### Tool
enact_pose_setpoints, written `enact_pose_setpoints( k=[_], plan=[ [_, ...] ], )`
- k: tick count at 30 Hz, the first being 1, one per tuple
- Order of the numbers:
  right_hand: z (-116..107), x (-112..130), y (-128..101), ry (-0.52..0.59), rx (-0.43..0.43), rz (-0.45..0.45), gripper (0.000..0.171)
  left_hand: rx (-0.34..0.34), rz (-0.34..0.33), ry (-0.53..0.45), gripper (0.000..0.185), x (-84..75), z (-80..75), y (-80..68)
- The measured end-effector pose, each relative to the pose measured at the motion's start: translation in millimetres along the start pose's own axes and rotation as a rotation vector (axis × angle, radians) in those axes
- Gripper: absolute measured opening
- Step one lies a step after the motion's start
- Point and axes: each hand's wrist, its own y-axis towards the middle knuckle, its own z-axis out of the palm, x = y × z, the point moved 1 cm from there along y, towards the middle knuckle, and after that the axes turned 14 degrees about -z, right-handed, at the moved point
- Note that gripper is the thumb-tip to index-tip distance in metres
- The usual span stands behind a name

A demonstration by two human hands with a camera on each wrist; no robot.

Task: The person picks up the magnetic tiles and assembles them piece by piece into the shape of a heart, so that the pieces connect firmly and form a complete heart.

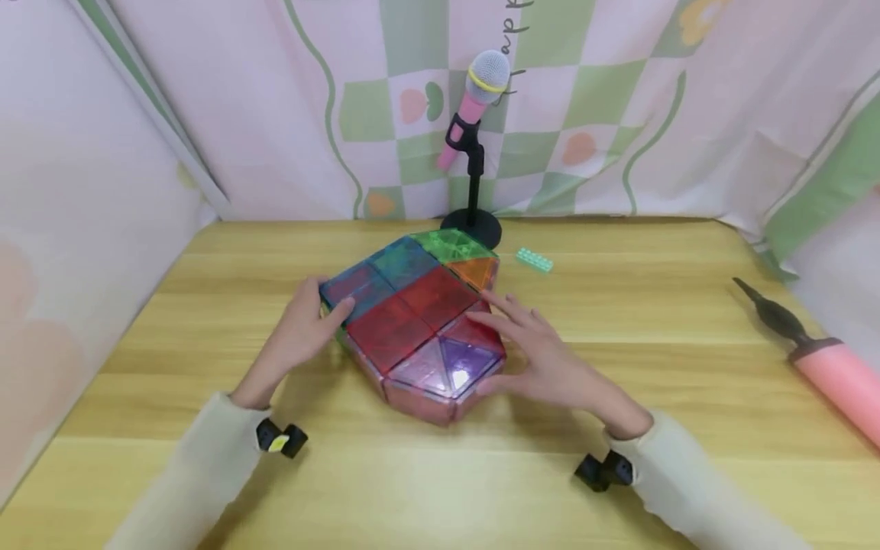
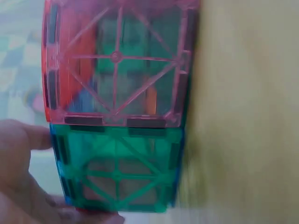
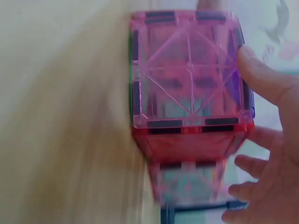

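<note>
A closed, many-sided box of translucent magnetic tiles [image 1: 395, 332] lies on the wooden table. Its top has blue, red, green, orange, clear pinkish and purple tiles; pink and green square tiles [image 2: 117, 154] form side walls in the left wrist view. My left hand [image 1: 305, 325] holds the box's left corner, thumb over the top edge and fingers at the side. At the right side my right hand [image 1: 543, 359] is spread, its thumb touching the edge beside a pink side tile [image 3: 189, 70] and its fingers loosely extended along the wall.
Behind the box stands a pink toy microphone [image 1: 474, 103] on a black stand [image 1: 473, 191]. A small mint-green toy brick [image 1: 534, 260] lies to its right. A pink hand pump [image 1: 835, 382] with a black nozzle lies at the right edge. Patterned curtains [image 1: 550, 114] enclose the table.
</note>
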Motion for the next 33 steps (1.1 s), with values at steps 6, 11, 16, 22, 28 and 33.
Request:
enact_pose_setpoints(
  k=[6,11,16,22,28,33],
  plan=[
    [-22,-23,-18,0.105,-0.137,0.093,0.063,-0.047,-0.062,0.031,0.043,-11.2,2.9,-32.4],
    [-22,-1,-39,0.142,-0.236,0.237,0.049,0.089,-0.077,-0.025,0.044,-12.7,9.7,-41.7],
    [-13,18,-42,0.305,-0.189,0.303,0.066,0.161,-0.098,-0.090,0.055,-18.7,20.1,-49.0],
    [-22,-12,-35,0.342,-0.238,0.316,0.064,0.161,-0.122,-0.254,0.037,-34.7,43.2,-68.4],
    [-40,-51,-28,0.418,-0.329,0.393,0.055,0.284,-0.142,-0.499,0.025,-44.2,72.2,-78.0],
    [-44,-62,-21,0.427,-0.283,0.422,0.056,0.309,-0.132,-0.523,0.022,-50.5,84.6,-80.1]
  ],
)
